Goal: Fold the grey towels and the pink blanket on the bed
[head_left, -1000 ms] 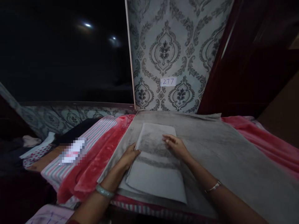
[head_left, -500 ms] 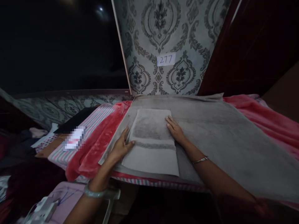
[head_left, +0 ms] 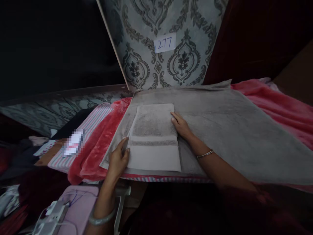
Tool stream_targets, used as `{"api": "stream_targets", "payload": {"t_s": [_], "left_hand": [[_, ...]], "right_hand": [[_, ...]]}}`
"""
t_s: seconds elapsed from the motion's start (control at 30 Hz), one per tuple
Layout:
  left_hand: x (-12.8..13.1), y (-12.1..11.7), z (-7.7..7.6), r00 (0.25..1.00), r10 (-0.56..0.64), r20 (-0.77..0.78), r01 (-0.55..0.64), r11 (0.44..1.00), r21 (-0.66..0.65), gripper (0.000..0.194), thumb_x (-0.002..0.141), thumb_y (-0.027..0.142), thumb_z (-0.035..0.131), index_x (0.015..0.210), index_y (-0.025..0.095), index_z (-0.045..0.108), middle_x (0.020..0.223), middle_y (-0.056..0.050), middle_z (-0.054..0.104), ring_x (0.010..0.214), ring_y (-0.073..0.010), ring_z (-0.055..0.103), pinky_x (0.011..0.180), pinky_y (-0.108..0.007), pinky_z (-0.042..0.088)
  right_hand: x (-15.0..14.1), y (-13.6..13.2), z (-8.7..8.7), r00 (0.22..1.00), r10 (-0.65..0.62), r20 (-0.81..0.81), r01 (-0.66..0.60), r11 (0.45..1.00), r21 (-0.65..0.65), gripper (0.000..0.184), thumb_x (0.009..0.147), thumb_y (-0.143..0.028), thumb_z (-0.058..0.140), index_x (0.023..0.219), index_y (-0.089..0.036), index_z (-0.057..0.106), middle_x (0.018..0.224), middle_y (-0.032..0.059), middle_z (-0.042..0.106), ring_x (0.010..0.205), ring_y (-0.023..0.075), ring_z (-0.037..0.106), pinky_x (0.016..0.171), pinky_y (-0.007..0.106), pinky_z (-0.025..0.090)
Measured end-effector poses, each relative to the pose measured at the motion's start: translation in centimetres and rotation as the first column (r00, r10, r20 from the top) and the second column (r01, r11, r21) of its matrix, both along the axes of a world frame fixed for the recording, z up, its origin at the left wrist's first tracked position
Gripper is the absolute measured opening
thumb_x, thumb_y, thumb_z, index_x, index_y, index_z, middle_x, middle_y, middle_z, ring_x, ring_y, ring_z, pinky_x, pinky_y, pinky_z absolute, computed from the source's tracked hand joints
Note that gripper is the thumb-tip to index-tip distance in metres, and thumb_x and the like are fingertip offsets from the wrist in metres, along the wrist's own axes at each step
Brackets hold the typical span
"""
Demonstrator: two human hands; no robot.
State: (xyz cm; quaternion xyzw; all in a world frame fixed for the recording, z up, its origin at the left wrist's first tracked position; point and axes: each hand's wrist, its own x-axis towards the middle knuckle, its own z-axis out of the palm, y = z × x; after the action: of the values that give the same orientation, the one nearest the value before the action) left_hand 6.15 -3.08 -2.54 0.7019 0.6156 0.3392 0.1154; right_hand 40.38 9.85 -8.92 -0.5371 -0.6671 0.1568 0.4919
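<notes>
A folded grey towel [head_left: 155, 122] with a paler band lies flat on a larger spread grey cloth [head_left: 220, 137]. At the towel's left edge rests my left hand [head_left: 118, 161], its thumb and fingers apart and touching the side near the lower corner. My right hand [head_left: 182, 125] lies along the opposite edge, fingers stretched out with the tips at the upper right side. Neither hand lifts the towel. A pale bangle [head_left: 101, 219] circles my left wrist and a thin metal bracelet [head_left: 204, 154] my right.
Red plush fabric [head_left: 100, 151] and striped bedding [head_left: 95, 122] show left of the grey cloth; more pink fabric [head_left: 276, 104] is at right. A power strip [head_left: 55, 213] with cords sits on a pink surface at lower left. Patterned wall [head_left: 186, 19] and dark screen [head_left: 53, 42] stand behind.
The view has shifted, so the cloth appears higher. My left hand has drawn slightly down along the towel's left edge, its thumb now off the towel's top. My right hand keeps its place.
</notes>
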Motion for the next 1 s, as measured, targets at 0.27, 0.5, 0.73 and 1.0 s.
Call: {"api": "stream_targets", "payload": {"t_s": [0.27,0.5,0.73,1.0], "left_hand": [[0.4,-1.1,0.8,0.956,0.093,-0.278,-0.092,0.996,0.014,0.05,0.09,0.028,0.045,0.136,0.012,0.061,0.124,-0.018,0.07,0.114,-0.0328,0.067,0.099,-0.049,0.053],[7.4,-2.7,2.5,0.922,-0.064,-0.381,0.164,0.958,0.237,0.055,0.094,0.032,0.052,0.146,0.017,0.052,0.158,-0.018,0.041,0.149,-0.0384,0.03,0.119,-0.061,0.028],[11.5,-2.6,-1.7,0.797,-0.311,-0.518,0.388,0.92,0.045,0.064,0.094,0.041,0.058,0.154,0.03,0.041,0.163,-0.01,0.037,0.15,-0.0387,0.028,0.119,-0.07,0.016],[10.5,-2.6,-2.9,0.788,-0.256,-0.56,0.394,0.908,0.139,0.063,0.093,0.04,0.059,0.153,0.027,0.043,0.161,-0.009,0.04,0.149,-0.036,0.032,0.118,-0.065,0.025]], "right_hand": [[0.3,0.0,0.3,1.0,0.001,0.015,0.0,1.0,-0.016,0.065,0.096,-0.06,0.04,0.142,-0.018,0.059,0.152,0.0111,0.051,0.143,0.0257,0.043,0.124,0.048,0.027],[0.0,-0.1,0.7,1.0,-0.001,-0.001,0.001,1.0,-0.03,0.062,0.096,-0.055,0.042,0.145,-0.02,0.055,0.154,0.0095,0.049,0.143,0.0243,0.043,0.124,0.047,0.028],[-0.4,-0.2,0.4,0.998,0.006,-0.068,-0.007,1.0,-0.003,0.061,0.094,-0.047,0.046,0.149,-0.021,0.051,0.152,0.0086,0.051,0.142,0.0239,0.045,0.122,0.047,0.031],[-0.7,-0.1,0.3,0.991,-0.024,-0.13,0.023,1.0,-0.007,0.061,0.09,-0.047,0.048,0.143,-0.019,0.056,0.147,0.0121,0.056,0.137,0.0275,0.05,0.119,0.05,0.035]]}}
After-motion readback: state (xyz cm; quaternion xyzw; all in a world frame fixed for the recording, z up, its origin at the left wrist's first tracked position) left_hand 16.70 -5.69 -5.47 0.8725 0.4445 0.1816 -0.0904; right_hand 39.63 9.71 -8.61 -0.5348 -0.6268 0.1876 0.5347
